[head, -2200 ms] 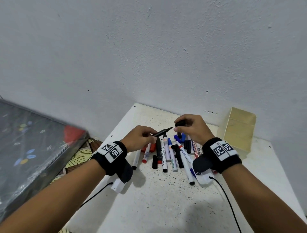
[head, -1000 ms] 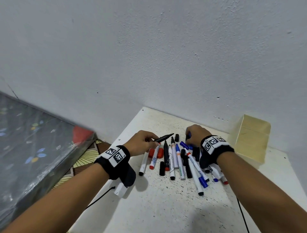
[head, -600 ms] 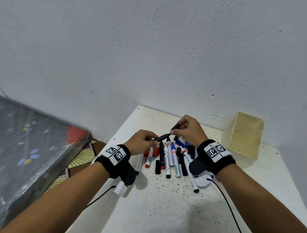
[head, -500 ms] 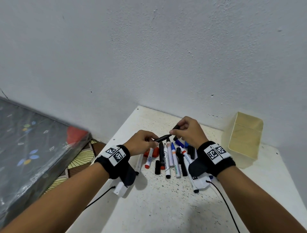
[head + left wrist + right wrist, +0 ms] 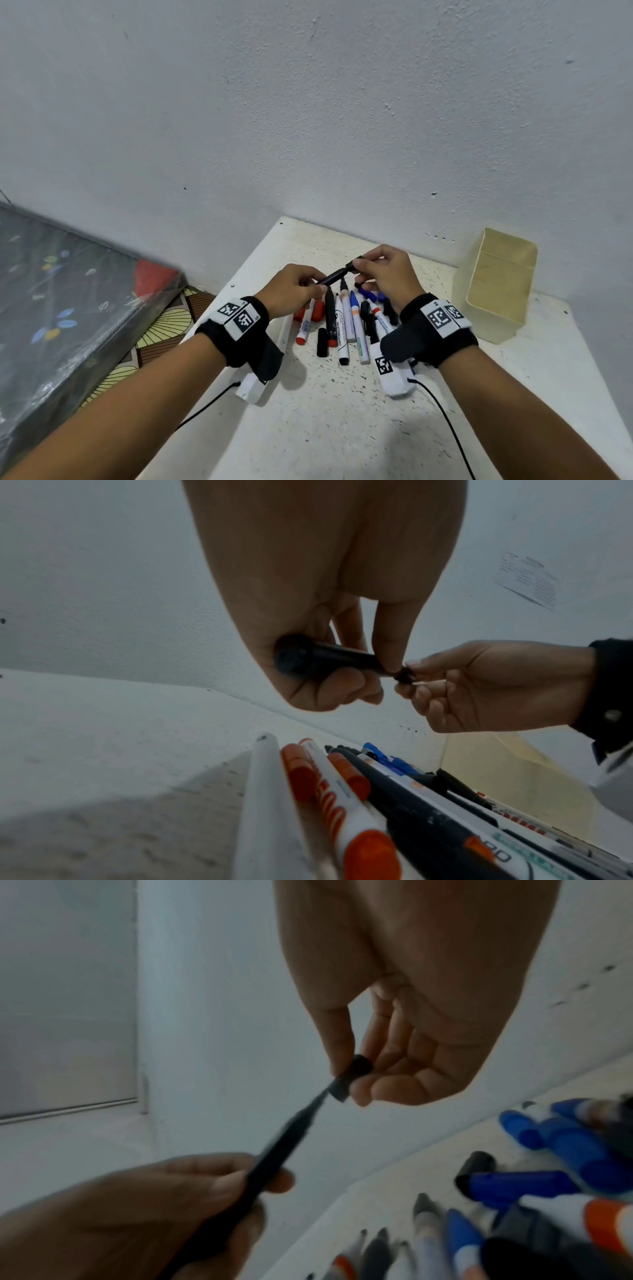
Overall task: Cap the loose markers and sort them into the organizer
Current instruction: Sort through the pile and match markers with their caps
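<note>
My left hand grips a black marker by its barrel, tip pointing right and up. My right hand pinches a small black cap between thumb and fingers. In the right wrist view the cap sits at the marker's tip, its mouth just over the nib. Below both hands a pile of loose markers and caps in red, black, blue and white lies on the white table. A beige open-top organizer stands at the back right.
The wall runs close behind the table. A dark plastic-wrapped slab leans off the table's left side over a patterned floor. Cables from both wrist units trail across the near tabletop. A loose black cap lies at the pile's near edge.
My right hand dipped into the pile, came up holding a black cap, and has brought it to the tip of the marker that my left hand kept holding.
</note>
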